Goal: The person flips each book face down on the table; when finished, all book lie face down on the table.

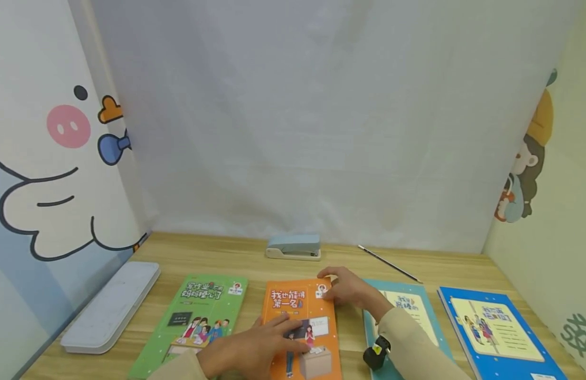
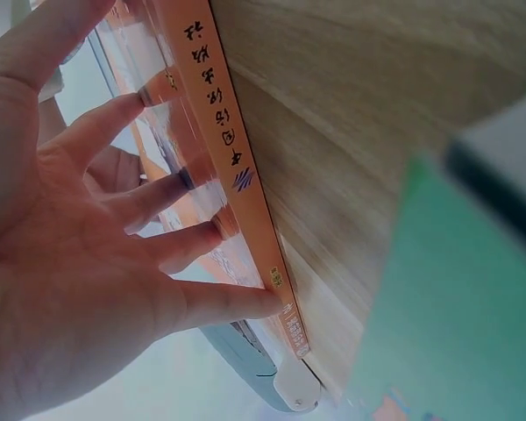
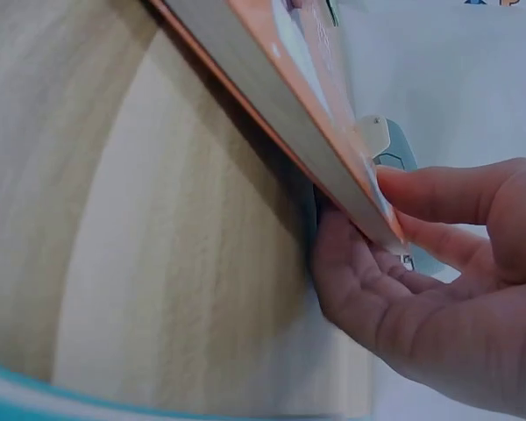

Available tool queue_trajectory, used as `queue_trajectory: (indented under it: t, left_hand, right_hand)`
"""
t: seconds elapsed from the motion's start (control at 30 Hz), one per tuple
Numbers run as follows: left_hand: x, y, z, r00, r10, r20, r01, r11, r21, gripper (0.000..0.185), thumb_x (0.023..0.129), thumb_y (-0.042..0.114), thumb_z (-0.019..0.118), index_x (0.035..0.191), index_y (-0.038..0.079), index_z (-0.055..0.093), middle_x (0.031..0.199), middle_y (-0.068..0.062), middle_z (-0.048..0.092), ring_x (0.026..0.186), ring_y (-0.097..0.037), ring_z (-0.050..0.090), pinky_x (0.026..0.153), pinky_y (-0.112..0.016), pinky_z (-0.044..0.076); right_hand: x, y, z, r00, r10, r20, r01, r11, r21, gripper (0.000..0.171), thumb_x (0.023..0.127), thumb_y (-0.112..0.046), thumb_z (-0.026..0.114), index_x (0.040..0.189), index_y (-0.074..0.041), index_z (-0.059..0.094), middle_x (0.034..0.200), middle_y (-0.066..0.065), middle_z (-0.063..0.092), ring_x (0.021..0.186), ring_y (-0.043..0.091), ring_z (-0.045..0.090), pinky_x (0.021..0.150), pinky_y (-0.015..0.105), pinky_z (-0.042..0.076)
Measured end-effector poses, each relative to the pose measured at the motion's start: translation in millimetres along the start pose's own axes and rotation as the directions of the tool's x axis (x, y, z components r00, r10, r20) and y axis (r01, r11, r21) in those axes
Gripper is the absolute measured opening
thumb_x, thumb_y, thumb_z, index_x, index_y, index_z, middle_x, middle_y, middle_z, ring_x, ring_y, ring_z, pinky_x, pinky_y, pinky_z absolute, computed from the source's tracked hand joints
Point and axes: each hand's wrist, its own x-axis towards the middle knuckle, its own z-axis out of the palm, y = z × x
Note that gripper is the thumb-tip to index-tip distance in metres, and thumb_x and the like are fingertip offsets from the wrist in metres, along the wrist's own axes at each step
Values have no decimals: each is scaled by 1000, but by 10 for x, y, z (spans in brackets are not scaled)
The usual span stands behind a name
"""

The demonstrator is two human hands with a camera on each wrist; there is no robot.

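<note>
The thin orange paperback book is lying on the wooden desk, between the green paperback book to its left and the teal-covered book to its right. The left hand is resting flat on the orange cover near its lower edge; in the left wrist view its fingers are lying straight and slightly spread, the tips pressing on the glossy cover just beside the spine. The right hand is working at the far right corner: the right wrist view shows the thumb sitting on top of the corner and the fingers curling underneath, pinching it, with that corner starting to lift clear of the desk.

Judging from this, the grip is being secured and the lift is only beginning at one corner; most of the book is lying flat, so raising or opening it is yet to come. A bright blue book, a grey-blue stapler, a thin dark pen and a long pale grey case are sitting untouched around it
</note>
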Motion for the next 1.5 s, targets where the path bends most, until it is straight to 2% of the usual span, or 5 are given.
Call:
queue_trajectory:
  t: [0.17,0.53,0.77,1.03,1.5]
  left_hand:
    - [-23,37,-32,1000,-15,5,15,1000,-12,80,75,68,75,143,63,33,166,12,19,153,-38,20,95,-83,32]
    - [-11,25,-33,1000,-1,-8,1,1000,3,83,75,64,78,143,64,30,166,13,18,152,-38,22,95,-83,32]
    - [-156,444,-433,998,-61,23,63,996,-65,71,81,52,79,143,52,46,163,4,27,150,-31,28,102,-78,33]
    - [-152,546,-604,998,-20,-60,15,996,-91,59,86,45,76,141,39,55,159,-3,35,140,-25,42,107,-48,47]
    - [-44,672,-728,943,-140,-303,111,987,-112,43,85,34,80,126,23,69,148,-7,50,131,-29,54,101,-46,52]
  right_hand:
    - [-18,72,-37,997,3,76,-10,997,82,52,90,12,59,140,0,48,111,24,65,93,30,71,77,46,61]
    - [16,140,-75,997,-11,81,-5,981,196,47,94,3,57,139,-3,47,116,23,66,90,31,73,76,48,61]
    - [9,143,-102,997,-40,62,23,965,261,45,92,2,57,136,-4,49,120,22,65,90,29,72,77,47,60]
    - [-44,61,-209,991,-124,51,104,950,294,41,93,-1,53,134,-2,48,113,16,67,87,23,71,79,44,60]
    - [-111,-162,-321,970,-241,-31,235,899,369,46,93,0,54,138,4,42,109,11,65,85,20,72,72,37,61]
